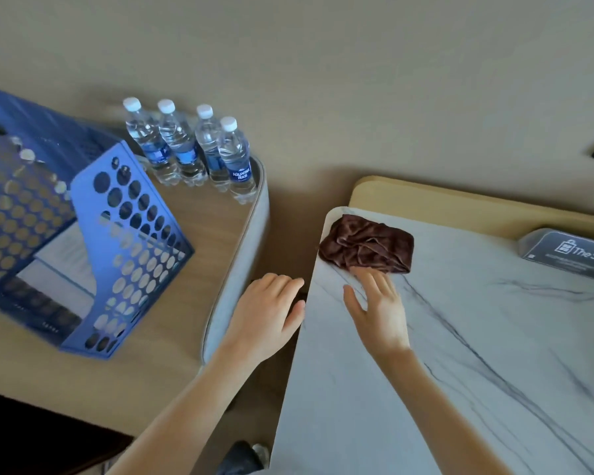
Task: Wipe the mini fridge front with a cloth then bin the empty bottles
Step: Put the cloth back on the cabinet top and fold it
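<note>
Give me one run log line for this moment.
right hand: fingertips at brown cloth; left hand: holds nothing, beside marble top; bottles: four, upright on desk

Two surfaces here. On the left, a wood tabletop (172, 234) with a rounded far corner: a blue perforated bin (131, 241) sits on it, and four capped bottles (189, 149) stand upright in a tight cluster right at that corner, just beyond the bin. On the right, well apart across a gap, a marble tabletop (460, 337): a crumpled brown cloth (367, 245) lies at its far left corner, and a dark sign (570, 252) rests along the far edge.
</note>
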The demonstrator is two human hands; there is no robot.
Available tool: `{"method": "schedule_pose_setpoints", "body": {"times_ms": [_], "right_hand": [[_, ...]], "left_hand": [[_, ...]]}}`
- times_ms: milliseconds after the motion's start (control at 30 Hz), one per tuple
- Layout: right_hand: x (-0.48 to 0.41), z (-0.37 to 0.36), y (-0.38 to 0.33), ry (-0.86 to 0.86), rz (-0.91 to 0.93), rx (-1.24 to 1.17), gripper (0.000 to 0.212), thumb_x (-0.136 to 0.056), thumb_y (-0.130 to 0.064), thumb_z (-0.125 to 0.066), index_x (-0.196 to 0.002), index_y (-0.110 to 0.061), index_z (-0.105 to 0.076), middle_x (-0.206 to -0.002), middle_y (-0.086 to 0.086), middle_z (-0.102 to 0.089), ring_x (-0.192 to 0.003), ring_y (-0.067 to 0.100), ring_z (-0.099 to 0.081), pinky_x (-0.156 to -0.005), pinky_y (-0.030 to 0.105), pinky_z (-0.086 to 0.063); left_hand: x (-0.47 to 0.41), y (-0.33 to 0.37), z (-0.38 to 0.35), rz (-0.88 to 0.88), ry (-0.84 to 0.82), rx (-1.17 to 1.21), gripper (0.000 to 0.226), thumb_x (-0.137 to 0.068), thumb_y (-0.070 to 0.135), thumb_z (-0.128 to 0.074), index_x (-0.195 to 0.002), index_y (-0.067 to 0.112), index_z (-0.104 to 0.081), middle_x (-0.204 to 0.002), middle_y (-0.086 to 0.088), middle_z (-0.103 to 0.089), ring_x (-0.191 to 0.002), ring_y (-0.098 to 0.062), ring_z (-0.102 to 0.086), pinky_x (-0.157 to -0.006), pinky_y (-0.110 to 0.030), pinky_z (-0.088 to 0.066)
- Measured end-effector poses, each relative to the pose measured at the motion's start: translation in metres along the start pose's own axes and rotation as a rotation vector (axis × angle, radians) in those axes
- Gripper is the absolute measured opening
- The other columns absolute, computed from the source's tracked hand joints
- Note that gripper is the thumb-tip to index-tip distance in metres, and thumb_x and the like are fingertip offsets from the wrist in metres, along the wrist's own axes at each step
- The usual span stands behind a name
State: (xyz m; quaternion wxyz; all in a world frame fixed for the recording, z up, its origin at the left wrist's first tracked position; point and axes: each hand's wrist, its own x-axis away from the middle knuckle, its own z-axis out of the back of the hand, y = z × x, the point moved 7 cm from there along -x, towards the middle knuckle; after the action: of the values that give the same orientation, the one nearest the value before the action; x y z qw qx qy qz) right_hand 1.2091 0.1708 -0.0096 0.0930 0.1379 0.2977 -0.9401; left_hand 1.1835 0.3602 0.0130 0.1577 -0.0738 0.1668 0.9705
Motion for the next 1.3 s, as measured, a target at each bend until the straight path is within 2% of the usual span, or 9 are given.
{"method": "schedule_pose_setpoints", "body": {"times_ms": [133, 233, 300, 400, 500, 700, 900, 1167, 1300], "right_hand": [[0.043, 0.023, -0.026, 0.053, 0.008, 0.077, 0.032, -0.094, -0.020, -0.067, -0.123, -0.008, -0.064, -0.121, 0.007, -0.067, -0.116, 0.027, -0.061, -0.094, 0.043, -0.053], [0.076, 0.026, -0.033, 0.003, -0.027, 0.141, 0.037, -0.094, -0.026, -0.066, -0.127, -0.011, -0.063, -0.127, 0.006, -0.065, -0.121, 0.028, -0.059, -0.099, 0.044, -0.049], [0.101, 0.021, -0.033, -0.077, -0.081, 0.167, 0.042, -0.098, -0.037, -0.056, -0.134, -0.015, -0.058, -0.136, 0.005, -0.061, -0.130, 0.029, -0.053, -0.105, 0.047, -0.045], [0.139, 0.012, -0.031, -0.174, -0.153, 0.198, 0.055, -0.100, -0.053, -0.032, -0.141, -0.022, -0.053, -0.145, 0.002, -0.054, -0.138, 0.028, -0.045, -0.113, 0.047, -0.036], [0.172, 0.005, -0.027, -0.242, -0.201, 0.208, 0.060, -0.100, -0.058, -0.024, -0.143, -0.025, -0.049, -0.150, 0.000, -0.049, -0.140, 0.027, -0.043, -0.117, 0.043, -0.029], [0.210, 0.008, -0.021, -0.293, -0.216, 0.194, 0.057, -0.100, -0.053, -0.028, -0.139, -0.021, -0.054, -0.145, 0.004, -0.055, -0.134, 0.030, -0.050, -0.111, 0.046, -0.037], [0.225, 0.029, -0.024, -0.256, -0.176, 0.189, 0.049, -0.100, -0.045, -0.042, -0.136, -0.016, -0.058, -0.141, 0.007, -0.058, -0.130, 0.032, -0.054, -0.109, 0.048, -0.041], [0.269, 0.057, -0.065, -0.153, -0.187, 0.226, 0.053, -0.101, -0.048, -0.035, -0.138, -0.017, -0.057, -0.142, 0.007, -0.057, -0.131, 0.033, -0.053, -0.110, 0.051, -0.042], [0.320, 0.054, -0.095, -0.131, -0.214, 0.253, 0.055, -0.098, -0.047, -0.033, -0.136, -0.015, -0.058, -0.140, 0.009, -0.059, -0.129, 0.034, -0.054, -0.107, 0.051, -0.044]], "left_hand": [[0.020, 0.012, 0.015, -0.077, 0.079, 0.006, 0.036, -0.094, 0.030, -0.056, -0.124, 0.012, -0.065, -0.119, -0.001, -0.067, -0.111, -0.020, -0.061, -0.093, -0.033, -0.051], [0.043, 0.019, 0.013, -0.107, 0.080, 0.018, 0.044, -0.094, 0.033, -0.056, -0.132, 0.013, -0.061, -0.133, -0.002, -0.063, -0.125, -0.022, -0.057, -0.106, -0.034, -0.043], [0.062, 0.026, 0.007, -0.131, 0.058, 0.008, 0.049, -0.095, 0.036, -0.050, -0.137, 0.013, -0.058, -0.140, -0.003, -0.060, -0.132, -0.024, -0.054, -0.111, -0.037, -0.039], [0.093, 0.036, -0.006, -0.149, 0.001, 0.033, 0.055, -0.096, 0.042, -0.040, -0.141, 0.015, -0.056, -0.143, -0.003, -0.057, -0.134, -0.026, -0.052, -0.110, -0.044, -0.042], [0.119, 0.043, -0.024, -0.127, -0.081, 0.063, 0.054, -0.096, 0.044, -0.047, -0.141, 0.017, -0.055, -0.145, -0.002, -0.056, -0.135, -0.026, -0.051, -0.109, -0.047, -0.045], [0.153, 0.058, -0.039, -0.050, -0.185, 0.067, 0.055, -0.094, 0.045, -0.051, -0.142, 0.019, -0.054, -0.147, -0.001, -0.053, -0.137, -0.024, -0.049, -0.111, -0.047, -0.043], [0.169, 0.076, -0.028, 0.008, -0.153, 0.092, 0.053, -0.091, 0.044, -0.054, -0.137, 0.017, -0.060, -0.141, -0.003, -0.059, -0.132, -0.024, -0.055, -0.105, -0.047, -0.049], [0.210, 0.093, 0.008, -0.115, -0.079, 0.110, 0.051, -0.092, 0.042, -0.053, -0.134, 0.015, -0.061, -0.135, -0.003, -0.064, -0.126, -0.023, -0.060, -0.101, -0.040, -0.052], [0.261, 0.086, 0.018, -0.197, -0.088, 0.080, 0.052, -0.096, 0.044, -0.044, -0.137, 0.015, -0.059, -0.137, -0.003, -0.062, -0.129, -0.023, -0.057, -0.107, -0.040, -0.045]]}}
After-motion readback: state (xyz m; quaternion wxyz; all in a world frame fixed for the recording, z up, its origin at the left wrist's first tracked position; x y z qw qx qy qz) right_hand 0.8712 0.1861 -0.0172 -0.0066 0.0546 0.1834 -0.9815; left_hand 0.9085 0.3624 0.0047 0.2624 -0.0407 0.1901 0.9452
